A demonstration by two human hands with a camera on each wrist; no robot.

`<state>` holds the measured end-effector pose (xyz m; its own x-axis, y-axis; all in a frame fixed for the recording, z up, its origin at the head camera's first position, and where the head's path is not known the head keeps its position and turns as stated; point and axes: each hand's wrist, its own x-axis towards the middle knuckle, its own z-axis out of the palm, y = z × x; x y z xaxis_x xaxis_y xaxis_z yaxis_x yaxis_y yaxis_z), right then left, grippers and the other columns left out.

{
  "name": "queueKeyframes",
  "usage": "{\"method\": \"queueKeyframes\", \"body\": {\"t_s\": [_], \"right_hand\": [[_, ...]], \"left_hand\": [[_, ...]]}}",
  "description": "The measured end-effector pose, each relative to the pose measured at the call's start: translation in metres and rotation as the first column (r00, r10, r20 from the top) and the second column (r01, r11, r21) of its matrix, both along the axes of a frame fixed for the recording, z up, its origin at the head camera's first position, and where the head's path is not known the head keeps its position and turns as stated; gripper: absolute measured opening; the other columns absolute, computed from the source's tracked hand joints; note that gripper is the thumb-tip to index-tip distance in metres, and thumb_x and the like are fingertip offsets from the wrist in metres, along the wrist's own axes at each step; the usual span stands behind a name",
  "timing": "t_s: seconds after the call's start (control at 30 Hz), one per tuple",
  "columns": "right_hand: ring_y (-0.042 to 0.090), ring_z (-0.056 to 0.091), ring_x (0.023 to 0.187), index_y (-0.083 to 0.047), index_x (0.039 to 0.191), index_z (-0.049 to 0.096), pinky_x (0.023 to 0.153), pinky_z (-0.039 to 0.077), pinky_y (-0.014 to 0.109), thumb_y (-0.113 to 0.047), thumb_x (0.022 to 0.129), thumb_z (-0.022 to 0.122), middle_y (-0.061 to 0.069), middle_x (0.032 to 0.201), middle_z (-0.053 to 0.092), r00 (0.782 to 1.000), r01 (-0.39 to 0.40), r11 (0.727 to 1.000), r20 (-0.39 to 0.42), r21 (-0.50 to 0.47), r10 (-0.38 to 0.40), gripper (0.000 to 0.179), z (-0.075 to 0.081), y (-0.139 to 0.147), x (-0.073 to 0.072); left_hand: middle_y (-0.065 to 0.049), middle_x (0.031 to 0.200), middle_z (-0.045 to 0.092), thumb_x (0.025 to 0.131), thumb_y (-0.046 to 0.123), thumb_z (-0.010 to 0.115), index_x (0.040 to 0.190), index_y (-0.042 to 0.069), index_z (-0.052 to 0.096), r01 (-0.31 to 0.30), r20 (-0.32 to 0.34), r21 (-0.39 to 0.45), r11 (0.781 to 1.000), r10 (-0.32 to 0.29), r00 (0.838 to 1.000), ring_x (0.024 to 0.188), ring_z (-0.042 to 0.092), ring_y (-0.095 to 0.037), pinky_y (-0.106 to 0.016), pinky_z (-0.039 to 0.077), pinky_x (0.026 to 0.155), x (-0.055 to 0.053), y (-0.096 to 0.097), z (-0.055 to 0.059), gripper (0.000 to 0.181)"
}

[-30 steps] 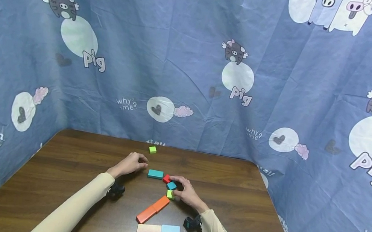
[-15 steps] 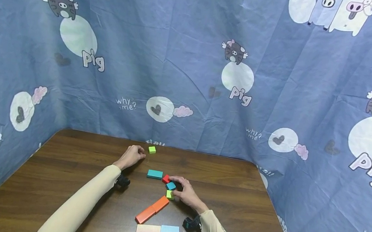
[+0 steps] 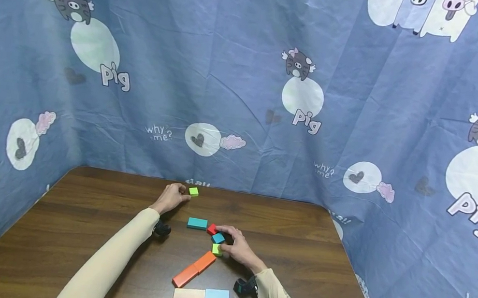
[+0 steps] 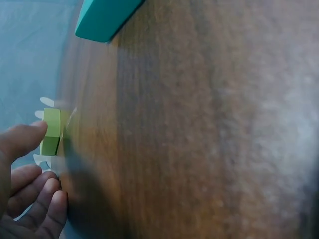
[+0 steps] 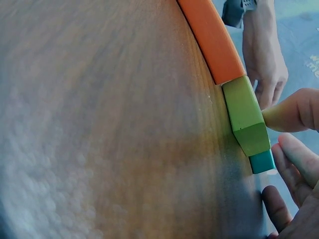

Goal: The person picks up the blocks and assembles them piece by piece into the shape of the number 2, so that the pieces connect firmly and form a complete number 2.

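Observation:
At the back of the table, my left hand (image 3: 170, 199) is beside a lime green cube (image 3: 193, 192). In the left wrist view its thumb overlaps that cube (image 4: 51, 132), with the other fingers loosely bent and apart from the thumb. My right hand (image 3: 237, 248) spans a short curved row of small blocks. Its index fingertip is at the red block (image 3: 212, 229), and its thumb touches the lower lime green block (image 5: 244, 112). Between them lies a small teal-blue block (image 3: 218, 238). In the right wrist view an orange block (image 5: 214, 40) adjoins the green one.
Left of the red block lies a teal rectangular block (image 3: 197, 224). Two orange-red blocks (image 3: 194, 269) form a slanting line below the row. Nearer the front, a peach block (image 3: 189, 296) and a light blue block (image 3: 216, 296) lie end to end. A blue patterned curtain (image 3: 244, 96) hangs behind the table.
My left hand has moved away from beside the teal rectangular block, back toward the far lime green cube. The right hand stays at the curved row. The head view has shifted slightly.

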<state>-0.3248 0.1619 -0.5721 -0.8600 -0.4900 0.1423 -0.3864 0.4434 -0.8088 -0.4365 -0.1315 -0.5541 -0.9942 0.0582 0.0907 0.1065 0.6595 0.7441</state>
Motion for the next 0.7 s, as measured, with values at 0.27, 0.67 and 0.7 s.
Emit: {"method": "queueKeyframes", "body": {"t_s": [0.27,0.67,0.7], "right_hand": [[0.024,0.043,0.121,-0.018,0.131,0.058,0.101,0.030,0.043,-0.011,0.078,0.069,0.001,0.134,0.056,1.000,-0.006,1.000,0.004,0.005,0.006,0.054,0.0014,0.0004,-0.0015],[0.024,0.043,0.121,-0.019,0.130,0.058,0.101,0.028,0.046,-0.012,0.078,0.071,-0.001,0.133,0.056,1.000,-0.005,1.000,0.018,-0.022,0.006,0.054,-0.0022,0.0015,-0.0023],[0.025,0.043,0.121,-0.019,0.130,0.058,0.102,0.027,0.047,-0.011,0.078,0.071,0.000,0.133,0.056,1.000,-0.006,1.000,0.020,-0.025,0.007,0.054,-0.0025,0.0016,-0.0023]], "left_hand": [[-0.022,0.121,0.062,0.089,0.019,0.068,0.122,-0.003,0.059,0.020,-0.030,0.024,0.999,-0.020,0.999,0.109,0.059,-0.034,-0.047,0.047,0.090,-0.0060,0.0021,-0.0041,0.041],[-0.022,0.122,0.061,0.091,0.017,0.067,0.127,-0.004,0.057,0.008,-0.042,0.013,1.000,-0.008,0.999,0.106,0.060,-0.033,-0.047,0.047,0.088,-0.0062,0.0094,-0.0040,0.043],[-0.022,0.122,0.061,0.091,0.017,0.066,0.127,-0.004,0.056,0.009,-0.046,0.010,1.000,-0.008,0.999,0.106,0.060,-0.034,-0.047,0.047,0.088,-0.0062,0.0099,-0.0038,0.043]]}}
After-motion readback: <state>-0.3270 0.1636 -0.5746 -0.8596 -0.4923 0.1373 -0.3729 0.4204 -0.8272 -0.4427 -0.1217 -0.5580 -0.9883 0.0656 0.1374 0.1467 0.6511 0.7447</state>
